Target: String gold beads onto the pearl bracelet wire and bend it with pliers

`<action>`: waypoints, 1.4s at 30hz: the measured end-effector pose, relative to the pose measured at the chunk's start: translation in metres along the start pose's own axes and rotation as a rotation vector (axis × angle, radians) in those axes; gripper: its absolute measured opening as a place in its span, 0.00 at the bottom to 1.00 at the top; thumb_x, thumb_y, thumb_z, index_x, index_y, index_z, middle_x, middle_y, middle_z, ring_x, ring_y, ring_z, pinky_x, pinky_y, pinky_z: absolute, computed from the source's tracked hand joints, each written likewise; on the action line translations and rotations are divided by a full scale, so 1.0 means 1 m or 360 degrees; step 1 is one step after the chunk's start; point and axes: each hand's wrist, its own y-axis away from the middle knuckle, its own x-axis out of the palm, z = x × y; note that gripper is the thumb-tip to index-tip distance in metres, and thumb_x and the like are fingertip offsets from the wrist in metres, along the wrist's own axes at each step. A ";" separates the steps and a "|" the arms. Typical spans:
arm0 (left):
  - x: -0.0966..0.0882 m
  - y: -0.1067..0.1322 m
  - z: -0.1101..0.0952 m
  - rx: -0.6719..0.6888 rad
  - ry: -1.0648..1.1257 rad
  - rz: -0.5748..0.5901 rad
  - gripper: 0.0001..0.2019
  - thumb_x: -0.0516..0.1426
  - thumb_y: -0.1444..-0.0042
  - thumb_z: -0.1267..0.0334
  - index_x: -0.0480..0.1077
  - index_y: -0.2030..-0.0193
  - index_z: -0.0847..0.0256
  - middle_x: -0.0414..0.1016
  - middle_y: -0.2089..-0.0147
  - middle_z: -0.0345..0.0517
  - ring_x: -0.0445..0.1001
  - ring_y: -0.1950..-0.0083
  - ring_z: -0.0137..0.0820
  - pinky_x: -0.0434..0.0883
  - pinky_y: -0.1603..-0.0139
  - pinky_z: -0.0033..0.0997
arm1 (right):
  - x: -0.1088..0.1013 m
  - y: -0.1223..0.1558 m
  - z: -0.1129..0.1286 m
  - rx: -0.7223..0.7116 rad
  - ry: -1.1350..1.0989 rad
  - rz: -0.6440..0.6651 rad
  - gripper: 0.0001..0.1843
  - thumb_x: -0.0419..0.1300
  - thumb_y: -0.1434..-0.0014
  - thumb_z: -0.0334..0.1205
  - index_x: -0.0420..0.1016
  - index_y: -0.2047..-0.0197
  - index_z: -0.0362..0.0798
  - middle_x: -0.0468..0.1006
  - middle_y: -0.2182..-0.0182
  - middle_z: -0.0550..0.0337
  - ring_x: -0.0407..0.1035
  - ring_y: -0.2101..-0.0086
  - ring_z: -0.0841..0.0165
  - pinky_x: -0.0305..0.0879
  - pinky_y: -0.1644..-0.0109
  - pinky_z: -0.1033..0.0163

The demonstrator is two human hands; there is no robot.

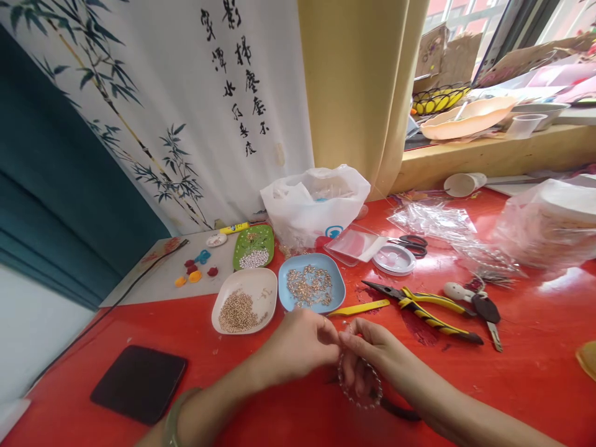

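Observation:
My two hands meet over the red table [521, 347], just in front of the dishes. My left hand [300, 344] is pinched shut, fingertips against those of my right hand. My right hand [372, 354] is closed too, and a loop of pale clear beads [361, 391] hangs from its fingers. Both hands pinch the loop's upper end. A dark tool [400, 411] lies under my right wrist. Right behind my hands sit a blue dish of small golden metal parts [311, 287] and a white dish of tan beads [242, 304].
A green leaf dish of white beads [254, 247], a white plastic bag [316, 202], yellow tweezers [358, 308], yellow-black pliers [428, 307], scissors [412, 243], a round lid [393, 259] and clear bags [540, 223] lie around. A black pad [138, 383] rests at front left.

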 end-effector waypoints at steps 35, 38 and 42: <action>0.008 0.003 -0.006 0.0542 -0.0620 -0.0331 0.09 0.51 0.53 0.70 0.71 0.79 0.65 0.72 0.78 0.44 0.65 0.76 0.26 0.60 0.74 0.25 | -0.002 -0.003 -0.002 0.0068 0.0261 -0.0088 0.18 0.48 0.47 0.57 0.50 0.70 0.50 0.71 0.87 0.66 0.63 0.89 0.75 0.51 0.88 0.73; 0.009 0.001 -0.006 0.0410 -0.0510 -0.0375 0.06 0.52 0.55 0.70 0.68 0.78 0.64 0.69 0.79 0.41 0.63 0.77 0.25 0.59 0.75 0.24 | -0.004 -0.005 -0.004 0.0011 0.0471 -0.0064 0.17 0.44 0.44 0.55 0.52 0.71 0.50 0.71 0.86 0.65 0.63 0.88 0.74 0.53 0.87 0.72; 0.005 -0.006 0.000 0.0115 -0.0086 -0.0238 0.02 0.53 0.58 0.68 0.66 0.77 0.62 0.67 0.78 0.38 0.63 0.76 0.24 0.59 0.76 0.23 | -0.008 -0.005 0.000 -0.0020 0.0866 -0.0112 0.15 0.41 0.42 0.49 0.55 0.74 0.49 0.71 0.84 0.62 0.65 0.85 0.72 0.58 0.84 0.69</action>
